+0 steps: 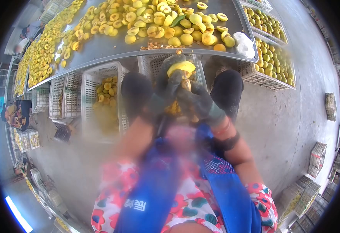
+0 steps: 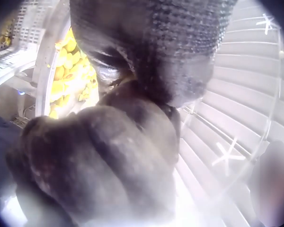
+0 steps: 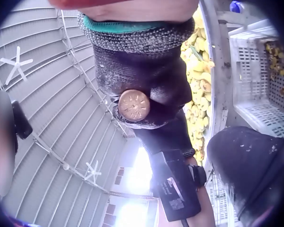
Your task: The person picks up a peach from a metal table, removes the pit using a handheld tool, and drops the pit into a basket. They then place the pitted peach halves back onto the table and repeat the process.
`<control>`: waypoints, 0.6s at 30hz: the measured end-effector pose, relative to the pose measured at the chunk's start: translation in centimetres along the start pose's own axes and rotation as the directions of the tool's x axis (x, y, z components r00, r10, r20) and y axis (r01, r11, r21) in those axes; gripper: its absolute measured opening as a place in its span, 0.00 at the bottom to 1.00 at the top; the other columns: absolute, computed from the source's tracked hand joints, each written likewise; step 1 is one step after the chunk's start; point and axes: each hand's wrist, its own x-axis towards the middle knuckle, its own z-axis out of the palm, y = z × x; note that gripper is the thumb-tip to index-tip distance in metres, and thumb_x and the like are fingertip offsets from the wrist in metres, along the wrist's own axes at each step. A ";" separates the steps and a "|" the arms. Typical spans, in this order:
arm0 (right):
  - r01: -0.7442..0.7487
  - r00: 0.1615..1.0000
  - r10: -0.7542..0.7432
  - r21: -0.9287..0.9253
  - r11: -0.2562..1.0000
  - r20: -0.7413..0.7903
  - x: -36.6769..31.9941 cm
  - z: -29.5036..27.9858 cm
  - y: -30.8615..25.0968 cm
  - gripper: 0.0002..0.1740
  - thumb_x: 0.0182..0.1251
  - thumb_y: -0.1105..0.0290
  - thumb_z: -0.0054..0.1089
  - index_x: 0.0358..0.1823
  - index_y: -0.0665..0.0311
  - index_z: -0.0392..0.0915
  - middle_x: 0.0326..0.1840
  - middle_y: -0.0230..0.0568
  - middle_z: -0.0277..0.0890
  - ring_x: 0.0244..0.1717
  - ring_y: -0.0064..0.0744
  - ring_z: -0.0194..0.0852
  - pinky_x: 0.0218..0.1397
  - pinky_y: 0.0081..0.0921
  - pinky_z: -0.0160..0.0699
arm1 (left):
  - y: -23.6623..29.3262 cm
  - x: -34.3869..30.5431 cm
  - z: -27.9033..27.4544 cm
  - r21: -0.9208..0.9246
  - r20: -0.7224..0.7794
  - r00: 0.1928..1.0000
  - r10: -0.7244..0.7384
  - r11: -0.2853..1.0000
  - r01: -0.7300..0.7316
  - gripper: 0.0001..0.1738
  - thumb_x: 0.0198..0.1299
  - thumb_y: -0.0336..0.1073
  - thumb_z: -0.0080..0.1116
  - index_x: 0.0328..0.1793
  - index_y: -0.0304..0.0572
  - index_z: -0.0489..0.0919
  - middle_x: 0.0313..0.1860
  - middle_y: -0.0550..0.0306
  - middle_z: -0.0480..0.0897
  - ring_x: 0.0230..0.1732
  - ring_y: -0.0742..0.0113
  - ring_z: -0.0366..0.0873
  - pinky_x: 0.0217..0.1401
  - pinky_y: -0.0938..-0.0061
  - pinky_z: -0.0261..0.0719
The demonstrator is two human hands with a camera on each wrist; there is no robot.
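Observation:
Both hands wear dark gloves and meet in front of the person, below the table edge. My left hand (image 1: pixel 168 83) grips a yellow fruit (image 1: pixel 181 68) that is cut open. Close below the fruit, my right hand (image 1: pixel 197 101) holds a small tool (image 1: pixel 186 83) with a pale brown shaft. The round brown handle end (image 3: pixel 134 105) sticks out of the right fist in the right wrist view. Dark gloved fingers (image 2: pixel 104 161) fill the left wrist view and hide the fruit there.
A metal table (image 1: pixel 100 48) bears many halved yellow fruits (image 1: pixel 139 17), pit scraps and a crumpled white bag (image 1: pixel 244 44). A white crate (image 1: pixel 85 93) with fruit stands left of the knees. Crates of whole fruit (image 1: pixel 272 62) stand at the right.

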 end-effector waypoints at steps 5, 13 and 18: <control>0.013 0.998 -0.012 -0.026 1.000 0.066 -1.1 0.4 -0.5 0.08 0.68 0.68 0.51 0.38 0.66 0.71 0.18 0.32 0.67 0.12 0.21 0.63 0.14 0.18 0.61 | -0.4 -0.1 -0.4 -0.039 0.042 0.999 -0.018 0.999 0.020 0.25 0.67 0.43 0.51 0.66 0.38 0.65 0.58 0.53 0.73 0.58 0.65 0.72 0.61 0.70 0.71; 0.342 0.935 -0.297 -0.266 0.901 0.195 -1.1 0.0 0.8 0.06 0.67 0.69 0.53 0.37 0.65 0.72 0.18 0.31 0.67 0.13 0.20 0.63 0.14 0.18 0.61 | 0.2 -0.3 -1.6 -0.098 0.145 0.973 -0.181 0.976 0.196 0.25 0.67 0.47 0.51 0.64 0.39 0.67 0.54 0.52 0.76 0.53 0.65 0.75 0.57 0.70 0.74; 0.319 0.948 -0.296 -0.330 0.888 0.121 -0.8 1.0 1.4 0.08 0.66 0.68 0.55 0.38 0.65 0.72 0.18 0.30 0.67 0.15 0.18 0.64 0.16 0.18 0.63 | 1.1 -0.3 -1.7 0.075 -0.055 0.998 0.026 0.997 -0.021 0.25 0.69 0.46 0.46 0.63 0.36 0.67 0.53 0.48 0.77 0.53 0.61 0.76 0.55 0.67 0.75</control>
